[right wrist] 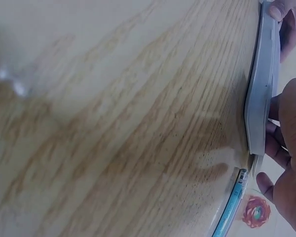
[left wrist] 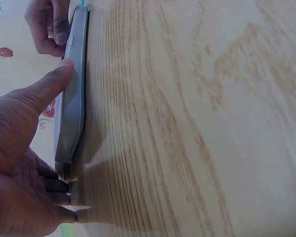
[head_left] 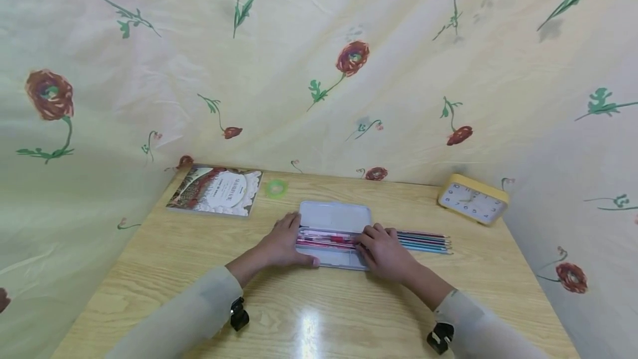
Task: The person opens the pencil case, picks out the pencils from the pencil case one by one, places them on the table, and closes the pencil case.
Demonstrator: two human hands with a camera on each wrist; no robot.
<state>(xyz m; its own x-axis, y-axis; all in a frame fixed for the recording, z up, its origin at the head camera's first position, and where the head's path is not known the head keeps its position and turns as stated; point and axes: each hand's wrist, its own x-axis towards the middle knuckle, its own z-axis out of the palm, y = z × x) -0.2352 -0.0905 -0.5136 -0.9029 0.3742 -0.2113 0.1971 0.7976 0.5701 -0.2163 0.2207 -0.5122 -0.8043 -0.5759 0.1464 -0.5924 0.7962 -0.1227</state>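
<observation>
An open pencil case (head_left: 335, 216), pale grey-blue, lies on the table with its lid folded back. Several pens and pencils (head_left: 324, 240), some red and pink, lie inside. My left hand (head_left: 289, 242) holds the case's left end, thumb on the front rim and the other fingers around the end and back. The right hand (head_left: 389, 254) reaches over the case's right end with curled fingers at the pens; whether they pinch one is hidden. In the left wrist view, the case's front wall (left wrist: 74, 98) shows edge-on. Several pencils (head_left: 423, 241) lie side by side just right of the case.
A book (head_left: 214, 190) with a patterned cover lies at the back left, beside a green roll of tape (head_left: 276, 188). A yellow alarm clock (head_left: 473, 198) stands at the back right. Flowered cloth (head_left: 279, 71) hangs behind and beside the wooden table (head_left: 279, 314).
</observation>
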